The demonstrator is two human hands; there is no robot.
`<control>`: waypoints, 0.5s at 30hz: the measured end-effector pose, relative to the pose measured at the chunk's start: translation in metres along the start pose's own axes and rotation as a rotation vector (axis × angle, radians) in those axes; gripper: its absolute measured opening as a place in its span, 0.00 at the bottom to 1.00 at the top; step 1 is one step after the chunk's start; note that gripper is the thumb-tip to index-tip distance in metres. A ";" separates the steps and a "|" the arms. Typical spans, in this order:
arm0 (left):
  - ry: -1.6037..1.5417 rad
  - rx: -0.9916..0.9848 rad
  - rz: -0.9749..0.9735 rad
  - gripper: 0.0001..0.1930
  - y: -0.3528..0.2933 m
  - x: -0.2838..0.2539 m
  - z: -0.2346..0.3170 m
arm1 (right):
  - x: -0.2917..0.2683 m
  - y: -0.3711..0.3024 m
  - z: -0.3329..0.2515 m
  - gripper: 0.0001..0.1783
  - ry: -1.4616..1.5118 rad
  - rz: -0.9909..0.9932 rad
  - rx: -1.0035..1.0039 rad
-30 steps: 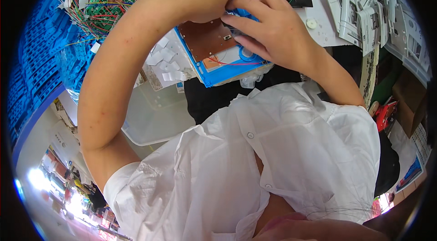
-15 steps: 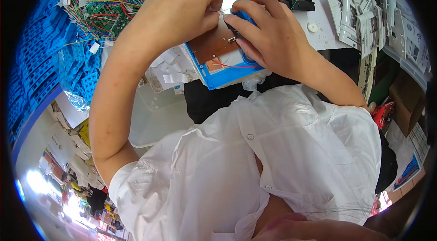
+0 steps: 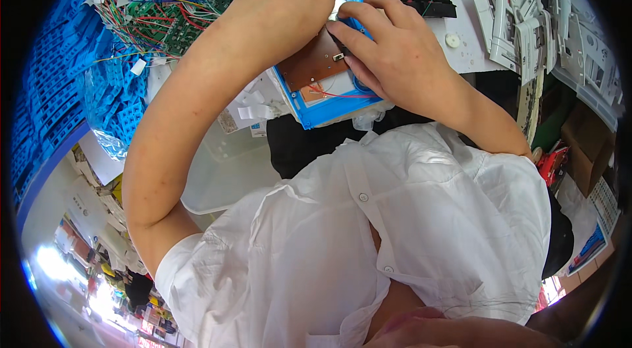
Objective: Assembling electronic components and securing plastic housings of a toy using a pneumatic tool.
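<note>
A blue plastic case [image 3: 329, 115] lies tilted at the table's near edge with its inside up. A brown circuit board [image 3: 306, 66] sits in it, with thin red wires [image 3: 342, 94] along the near side. My left hand [image 3: 293, 6] is over the case's far left part, its back up and its fingers hidden behind the wrist. My right hand [image 3: 408, 49] reaches over the case from the right. Its fingers are bent, with thumb and index finger closed about a small black part [image 3: 342, 47] beside the board, mostly covered by the fingers.
A heap of green circuit boards with coloured wires [image 3: 178, 35] lies at the far left, beside piles of blue plastic parts [image 3: 59, 78]. White-grey plastic housings [image 3: 520, 25] are stacked on the right. Beyond my right hand lies a black part [image 3: 428, 4]. A translucent bin [image 3: 227, 164] stands below.
My left hand has moved right and turned over, so its pinching fingers no longer show. My right hand has barely shifted and stays at the black part.
</note>
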State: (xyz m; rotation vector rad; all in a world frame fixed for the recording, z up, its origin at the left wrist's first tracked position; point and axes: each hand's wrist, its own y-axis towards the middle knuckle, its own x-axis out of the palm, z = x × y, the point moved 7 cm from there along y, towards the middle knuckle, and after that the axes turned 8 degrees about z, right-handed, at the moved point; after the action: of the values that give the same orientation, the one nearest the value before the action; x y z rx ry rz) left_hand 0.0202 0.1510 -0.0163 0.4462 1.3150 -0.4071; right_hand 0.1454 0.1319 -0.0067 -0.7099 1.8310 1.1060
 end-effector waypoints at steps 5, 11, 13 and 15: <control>-0.098 -0.203 0.128 0.05 -0.010 0.006 -0.005 | 0.001 -0.001 0.000 0.20 0.012 -0.027 0.015; -0.190 -0.292 0.337 0.06 -0.036 -0.006 0.014 | 0.001 0.004 0.003 0.22 0.073 -0.107 0.064; -0.148 -0.300 0.323 0.07 -0.039 -0.003 0.021 | 0.000 0.008 0.005 0.17 0.061 -0.089 0.049; -0.089 -0.294 0.329 0.08 -0.041 -0.003 0.026 | -0.006 0.013 0.006 0.20 0.154 -0.134 0.038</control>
State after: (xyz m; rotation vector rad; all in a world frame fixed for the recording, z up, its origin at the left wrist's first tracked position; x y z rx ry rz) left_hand 0.0199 0.1024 -0.0121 0.3826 1.1660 0.0417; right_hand 0.1404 0.1430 0.0023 -0.9033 1.8976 0.9498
